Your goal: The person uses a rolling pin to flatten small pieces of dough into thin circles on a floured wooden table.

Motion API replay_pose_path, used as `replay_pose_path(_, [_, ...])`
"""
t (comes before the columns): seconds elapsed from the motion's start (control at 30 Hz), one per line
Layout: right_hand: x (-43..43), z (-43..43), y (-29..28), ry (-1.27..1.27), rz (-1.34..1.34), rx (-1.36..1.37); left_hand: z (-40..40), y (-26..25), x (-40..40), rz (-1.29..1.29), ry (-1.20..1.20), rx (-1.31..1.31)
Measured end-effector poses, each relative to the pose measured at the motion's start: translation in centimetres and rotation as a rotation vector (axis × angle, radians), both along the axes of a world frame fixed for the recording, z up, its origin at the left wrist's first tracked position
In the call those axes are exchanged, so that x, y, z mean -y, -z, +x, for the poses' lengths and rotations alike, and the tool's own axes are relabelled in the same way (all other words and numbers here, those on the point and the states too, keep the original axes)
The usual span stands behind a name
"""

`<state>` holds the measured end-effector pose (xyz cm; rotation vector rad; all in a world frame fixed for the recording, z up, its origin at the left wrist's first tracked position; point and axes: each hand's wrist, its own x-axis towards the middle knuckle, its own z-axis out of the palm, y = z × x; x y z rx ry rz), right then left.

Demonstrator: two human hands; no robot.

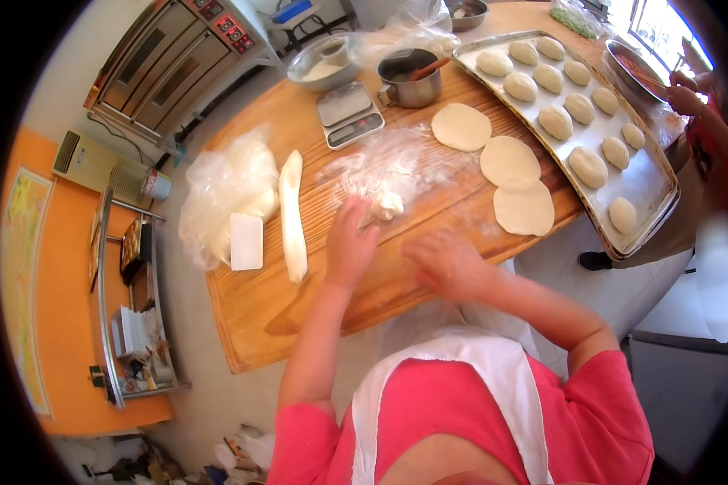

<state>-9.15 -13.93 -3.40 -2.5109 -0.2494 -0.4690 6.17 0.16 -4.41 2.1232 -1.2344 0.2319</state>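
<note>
A small lump of dough [389,206] lies on a flour-dusted patch of the wooden table [261,315]. My left hand [353,236] is at its near left side, fingers apart, seemingly touching or almost touching it. To the right, my right hand [446,260] is over the table's near part, blurred by motion, its fingers curled downward; whether anything is under them is hidden. Left of my hands lies a long dough roll [293,218]. Beside it are a white plastic scraper [246,241] and a clear plastic bag [218,182] with dough in it. Three flat dough rounds [461,127] lie on the right, two of them overlapping.
A baking tray [649,200] with several dough pieces overhangs the right edge. Farther back are a digital scale [350,115], a metal pot [409,79] with a wooden handle in it, and a bowl of flour [321,66]. Another person's hands [682,97] work at a bowl of filling [637,70].
</note>
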Motion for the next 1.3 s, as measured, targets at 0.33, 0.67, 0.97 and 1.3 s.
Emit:
replay_pose_path(0.33, [5.2,13.7,3.5,-0.025,-0.045,-0.158,-7.8,-0.3,-8.4,0.348,-0.103,-0.256])
replay_pose_path(0.67, [2.7,10.6,2.6,-0.554,0.059,-0.279,-0.2,1.2,-20.7,-0.624,-0.486,-1.131])
replay_pose_path(0.97, [9.6,35.5,-5.7,0.339,0.026,-0.139,-0.2,2.9,-22.7,-0.641,-0.395,-1.186])
replay_pose_path(1.3, [13.4,47.6,-2.9,0.242,-0.449,-0.510,-1.3,2.1,-22.3,-0.698,-0.400,-1.207])
